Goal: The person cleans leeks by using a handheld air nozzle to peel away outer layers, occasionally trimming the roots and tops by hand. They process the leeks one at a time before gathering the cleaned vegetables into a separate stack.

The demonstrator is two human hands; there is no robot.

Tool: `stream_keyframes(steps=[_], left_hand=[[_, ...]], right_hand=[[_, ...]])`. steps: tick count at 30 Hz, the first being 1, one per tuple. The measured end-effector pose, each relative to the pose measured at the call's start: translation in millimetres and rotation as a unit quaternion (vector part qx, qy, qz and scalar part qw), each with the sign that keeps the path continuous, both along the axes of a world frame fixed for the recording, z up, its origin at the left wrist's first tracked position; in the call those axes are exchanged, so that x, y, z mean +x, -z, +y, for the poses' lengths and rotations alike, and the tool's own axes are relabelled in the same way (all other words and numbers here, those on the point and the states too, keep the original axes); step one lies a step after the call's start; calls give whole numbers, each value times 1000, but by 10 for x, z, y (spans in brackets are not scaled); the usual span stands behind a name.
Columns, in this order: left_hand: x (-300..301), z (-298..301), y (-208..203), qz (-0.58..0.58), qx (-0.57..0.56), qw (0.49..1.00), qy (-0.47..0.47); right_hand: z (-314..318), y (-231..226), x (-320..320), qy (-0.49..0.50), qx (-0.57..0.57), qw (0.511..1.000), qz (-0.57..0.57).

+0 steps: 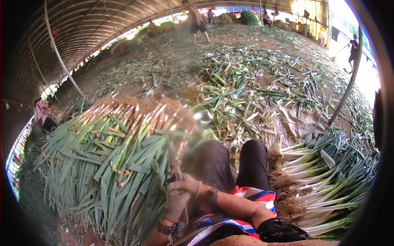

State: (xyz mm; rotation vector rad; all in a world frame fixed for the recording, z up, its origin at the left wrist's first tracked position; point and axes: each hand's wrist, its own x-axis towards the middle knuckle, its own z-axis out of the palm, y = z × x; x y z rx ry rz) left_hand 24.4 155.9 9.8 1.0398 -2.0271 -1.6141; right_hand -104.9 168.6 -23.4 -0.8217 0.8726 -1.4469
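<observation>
My right hand (188, 185) and my left hand (175, 204) are closed together in front of my left knee. A brownish leek (177, 155) rises from the top of my right hand, blurred toward its root end. A small grey piece shows at the base of the stalk; its kind is unclear. My left hand's grip is partly hidden under the right, and what lies in it cannot be made out. To the left is a big heap of unpeeled leeks (119, 164), brown roots pointing away. At my right lie white-stemmed leeks (312, 180), roots toward me.
Stripped leaves (230, 86) litter the ground ahead. A crumpled sheet (287, 123) lies beyond my right knee. Curved poles (61, 57) hold up the arched roof. One person (196, 20) walks in the distance, another (42, 115) sits at left, and a third (353, 51) stands far right.
</observation>
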Motion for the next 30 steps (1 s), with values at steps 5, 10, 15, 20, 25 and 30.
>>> stream_keyframes(steps=[5, 10, 15, 20, 25, 30], left_hand=[[72, -2, -90, 32, -58, 997, 43], [108, -673, -392, 9, -137, 959, 249], [-169, -1903, -542, -183, -589, 770, -165], [-203, -2926, -370, -366, -496, 776, -132], [-621, -2963, -333, -366, -423, 821, -119], [-727, -2873, -236, -403, -522, 751, 11]], right_hand=[[-3, 129, 79, -58, 54, 996, -42], [137, 151, -122, 63, -29, 995, -76], [157, -203, -30, 62, 171, 967, -178], [32, -123, 377, 79, 200, 977, 0], [43, -209, 357, 103, 235, 963, 87], [12, -138, 300, 100, 289, 952, 8]])
